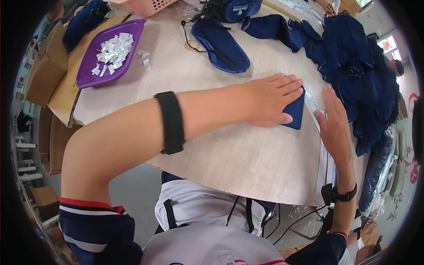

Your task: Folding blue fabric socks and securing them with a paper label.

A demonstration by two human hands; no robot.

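My left hand (271, 100) lies flat, fingers stretched out, on a small piece of navy fabric (295, 115). Most of that piece is hidden under the palm; its right part shows past the fingers. Just right of it, a white ruler (312, 104) with printed markings runs along the table. My right hand (334, 126) rests at the ruler, fingers straight and thumb apart, and grips nothing that I can see. Its palm side is hidden. Above my hands lies a navy pouch (225, 51) with a black drawstring.
A purple tray (132, 57) of small white tags stands at the far left of the table (212, 163), with a few tags beside it. Navy fabric (353, 57) is heaped at the right. A pink basket (143, 5) and a cardboard box (48, 66) are at the far left.
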